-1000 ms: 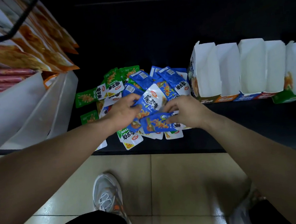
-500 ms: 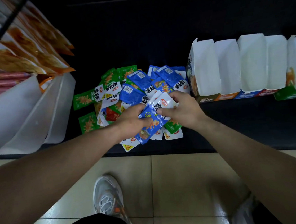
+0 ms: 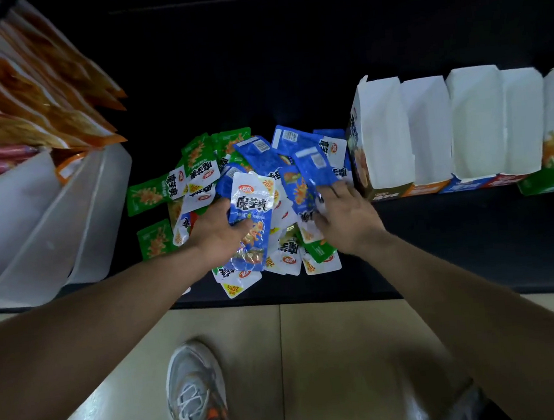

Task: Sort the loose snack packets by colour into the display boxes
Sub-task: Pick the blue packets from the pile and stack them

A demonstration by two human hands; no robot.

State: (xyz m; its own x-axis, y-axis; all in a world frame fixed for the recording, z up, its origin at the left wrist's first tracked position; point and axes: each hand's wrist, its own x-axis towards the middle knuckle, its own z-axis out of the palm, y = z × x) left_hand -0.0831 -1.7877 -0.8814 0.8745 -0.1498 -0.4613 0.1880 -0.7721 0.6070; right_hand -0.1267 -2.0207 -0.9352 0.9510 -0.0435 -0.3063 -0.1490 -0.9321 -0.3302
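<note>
A heap of loose snack packets, blue, green and white, lies on the dark shelf. My left hand grips a stack of blue packets, held upright over the heap's front. My right hand reaches into the right side of the heap, its fingers on a blue packet that tilts up; whether it is gripped I cannot tell. A row of white display boxes with open tops stands to the right, the nearest one touching the heap.
Green packets lie at the heap's left edge. White plastic bins and hanging orange snack bags fill the left. The shelf's front edge runs above a tiled floor, where my shoe stands.
My right hand has left the stack and moved right and back into the heap. My left hand keeps the blue stack, now more upright.
</note>
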